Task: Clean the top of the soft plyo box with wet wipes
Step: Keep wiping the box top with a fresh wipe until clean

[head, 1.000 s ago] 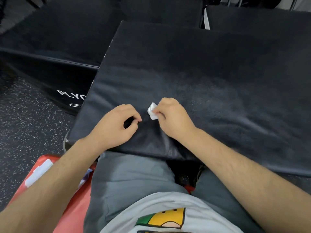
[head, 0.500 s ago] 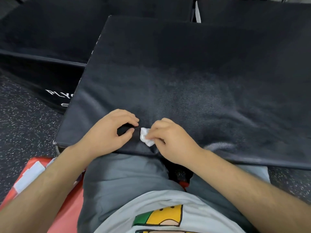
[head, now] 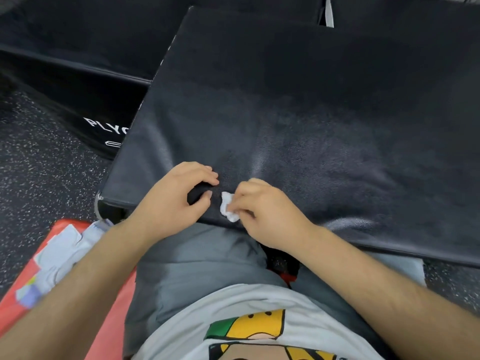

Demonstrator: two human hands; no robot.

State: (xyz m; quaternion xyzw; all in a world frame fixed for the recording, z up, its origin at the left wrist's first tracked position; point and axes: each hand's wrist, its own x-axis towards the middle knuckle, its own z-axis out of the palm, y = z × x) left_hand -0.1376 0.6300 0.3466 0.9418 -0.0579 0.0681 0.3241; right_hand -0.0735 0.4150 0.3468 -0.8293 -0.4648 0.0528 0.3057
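Observation:
The soft plyo box (head: 324,105) is black, and its top fills the middle of the head view, with a damp sheen near my hands. My right hand (head: 267,216) pinches a small crumpled white wet wipe (head: 228,208) and holds it against the box top close to the near edge. Just left of the wipe, my left hand (head: 174,201) rests on the same edge with fingers and thumb curled; I see nothing in it. A narrow gap separates the two hands.
A second black box (head: 85,74) printed "PLYO" lies to the left on the speckled gym floor (head: 39,165). A red pack with white labels (head: 49,266) sits by my left forearm. My grey shorts (head: 197,263) press against the box's near edge.
Both hands have slid back across the box top toward me, from further in to the near edge. The wipe came along in my right hand.

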